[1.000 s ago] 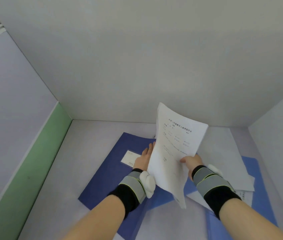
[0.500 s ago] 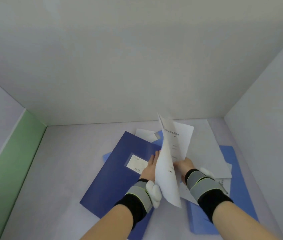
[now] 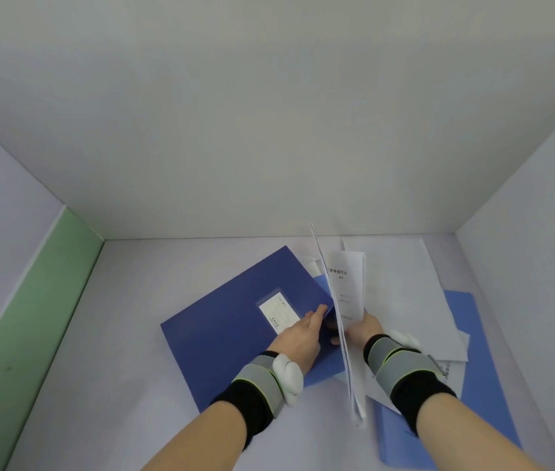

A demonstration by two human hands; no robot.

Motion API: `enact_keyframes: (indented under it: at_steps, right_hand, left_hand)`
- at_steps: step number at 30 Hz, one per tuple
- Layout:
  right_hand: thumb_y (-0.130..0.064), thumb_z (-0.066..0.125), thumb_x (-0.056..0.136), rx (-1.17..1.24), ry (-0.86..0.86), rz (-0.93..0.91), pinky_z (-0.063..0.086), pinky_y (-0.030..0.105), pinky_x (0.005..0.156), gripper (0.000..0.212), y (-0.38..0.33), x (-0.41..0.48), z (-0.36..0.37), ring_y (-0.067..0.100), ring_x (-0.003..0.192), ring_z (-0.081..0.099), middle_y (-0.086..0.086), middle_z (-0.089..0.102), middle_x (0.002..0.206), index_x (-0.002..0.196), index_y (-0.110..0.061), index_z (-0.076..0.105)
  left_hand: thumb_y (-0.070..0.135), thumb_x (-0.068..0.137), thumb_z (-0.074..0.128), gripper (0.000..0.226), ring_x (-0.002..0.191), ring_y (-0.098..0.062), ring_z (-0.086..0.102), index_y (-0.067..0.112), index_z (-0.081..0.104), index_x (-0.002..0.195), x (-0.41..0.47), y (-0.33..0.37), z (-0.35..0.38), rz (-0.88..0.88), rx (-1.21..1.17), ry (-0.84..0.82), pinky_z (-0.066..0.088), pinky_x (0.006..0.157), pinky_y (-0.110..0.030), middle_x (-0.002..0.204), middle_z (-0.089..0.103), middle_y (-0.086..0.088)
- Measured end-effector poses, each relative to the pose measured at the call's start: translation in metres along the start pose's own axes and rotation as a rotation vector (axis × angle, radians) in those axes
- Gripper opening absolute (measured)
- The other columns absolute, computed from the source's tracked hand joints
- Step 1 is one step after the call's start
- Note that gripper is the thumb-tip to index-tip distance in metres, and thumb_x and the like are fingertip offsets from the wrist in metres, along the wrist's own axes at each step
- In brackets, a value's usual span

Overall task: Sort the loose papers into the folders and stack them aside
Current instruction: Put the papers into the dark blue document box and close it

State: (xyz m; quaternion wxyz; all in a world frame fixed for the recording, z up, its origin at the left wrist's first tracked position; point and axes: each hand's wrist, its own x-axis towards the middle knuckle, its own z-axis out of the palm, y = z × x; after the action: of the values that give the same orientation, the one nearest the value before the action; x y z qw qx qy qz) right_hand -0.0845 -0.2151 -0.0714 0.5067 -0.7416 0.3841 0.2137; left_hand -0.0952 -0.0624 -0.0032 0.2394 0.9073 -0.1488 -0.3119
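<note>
Centre: dark blue folder (image 3: pixel 232 338) with white label (image 3: pixel 278 316), faint dark print. Lower right: light blue folder (image 3: pixel 469 396). Held sheets (image 3: pixel 345 287) white, black print. Loose papers (image 3: pixel 405 300) plain white. Worktop (image 3: pixel 126 334) pale lavender-grey. Left edge: green strip (image 3: pixel 14 321). Wristbands (image 3: pixel 262 382) grey, yellow-green piping, black cuffs.

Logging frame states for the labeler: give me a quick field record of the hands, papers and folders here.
left hand: fingers flat on dark blue folder, by its label
right hand: grips sheets, held upright, edge-on to camera
loose papers: spread on the right, partly covering light blue folder
</note>
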Motion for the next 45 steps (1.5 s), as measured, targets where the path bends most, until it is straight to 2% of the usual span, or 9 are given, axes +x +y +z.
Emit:
enact_keyframes:
  at_steps: [7,20,23,27,30,33,40,43,45]
  right_hand:
    - [0.003,0.045,0.086,-0.037,0.035,-0.001,0.049,0.04,0.087,0.036,-0.022,-0.039,-0.005,0.03,0.086,0.054,0.022,0.064,0.109,0.117,-0.006,0.06]
    - [-0.008,0.054,0.087,-0.089,0.011,0.055,0.045,0.034,0.078,0.024,-0.023,-0.032,-0.003,0.03,0.086,0.055,0.017,0.064,0.105,0.109,-0.006,0.06]
    - [-0.022,0.065,0.071,-0.08,-0.087,0.071,0.058,0.043,0.079,0.037,-0.01,0.004,-0.006,0.034,0.081,0.067,0.015,0.071,0.092,0.101,-0.001,0.067]
    - [-0.001,0.065,0.081,0.01,-0.162,0.06,0.06,0.038,0.058,0.007,-0.034,-0.037,-0.014,0.032,0.056,0.063,0.017,0.068,0.056,0.078,0.005,0.065]
    - [-0.016,0.081,0.06,-0.095,-0.195,0.022,0.059,0.045,0.071,0.034,-0.021,-0.019,-0.016,0.034,0.078,0.069,0.016,0.074,0.082,0.091,-0.005,0.071]
    - [-0.008,0.065,0.077,-0.139,-0.23,-0.005,0.053,0.043,0.083,0.026,-0.028,-0.033,-0.015,0.033,0.092,0.064,0.015,0.069,0.101,0.103,-0.007,0.064]
    - [-0.001,0.053,0.087,-0.014,-0.248,-0.052,0.048,0.031,0.066,0.011,-0.041,-0.051,0.0,0.02,0.073,0.057,0.011,0.064,0.085,0.087,-0.009,0.061]
    - [0.002,0.061,0.081,0.013,-0.187,-0.092,0.053,0.037,0.08,0.02,-0.038,-0.038,0.008,0.029,0.09,0.062,0.012,0.064,0.097,0.1,-0.004,0.062]
    - [0.004,0.061,0.08,0.069,-0.145,-0.051,0.049,0.034,0.072,0.026,-0.037,-0.037,0.011,0.028,0.083,0.059,0.01,0.06,0.088,0.106,0.0,0.058]
  left_hand:
    - [0.001,0.09,0.027,0.064,0.091,-0.032,0.058,0.031,0.016,0.145,-0.009,-0.001,-0.005,-0.013,-0.091,0.088,0.05,0.08,-0.039,0.117,0.06,-0.015]
    - [0.012,0.093,0.032,0.045,0.096,-0.032,0.06,0.024,0.037,0.136,-0.023,-0.009,-0.061,0.115,-0.07,0.198,0.051,0.086,-0.045,0.11,0.065,-0.012]
    - [0.015,0.094,0.031,0.042,0.091,-0.033,0.06,0.023,0.039,0.134,-0.025,-0.003,-0.074,0.146,0.047,0.203,0.051,0.083,-0.043,0.106,0.066,-0.012]
    - [0.017,0.095,0.03,0.04,0.08,-0.029,0.057,0.022,0.04,0.133,-0.028,0.003,-0.087,0.174,0.141,0.203,0.05,0.077,-0.039,0.099,0.066,-0.013]
    - [0.018,0.094,0.029,0.039,0.085,-0.032,0.06,0.024,0.042,0.13,-0.027,0.006,-0.096,0.197,0.211,0.21,0.051,0.077,-0.04,0.1,0.067,-0.011]
    - [0.016,0.093,0.029,0.038,0.084,-0.034,0.058,0.024,0.045,0.127,-0.027,0.012,-0.105,0.237,0.249,0.227,0.05,0.075,-0.042,0.098,0.066,-0.013]
    - [0.015,0.094,0.031,0.033,0.075,-0.023,0.045,0.018,0.051,0.12,-0.028,0.025,-0.116,0.284,0.253,0.2,0.035,0.067,-0.03,0.103,0.065,-0.013]
    - [0.013,0.092,0.032,0.033,0.076,-0.028,0.047,0.018,0.051,0.118,-0.027,0.029,-0.117,0.296,0.222,0.168,0.042,0.068,-0.035,0.101,0.065,-0.014]
    - [0.013,0.091,0.032,0.032,0.077,-0.031,0.051,0.018,0.051,0.115,-0.028,0.034,-0.117,0.322,0.186,0.15,0.046,0.071,-0.038,0.098,0.064,-0.015]
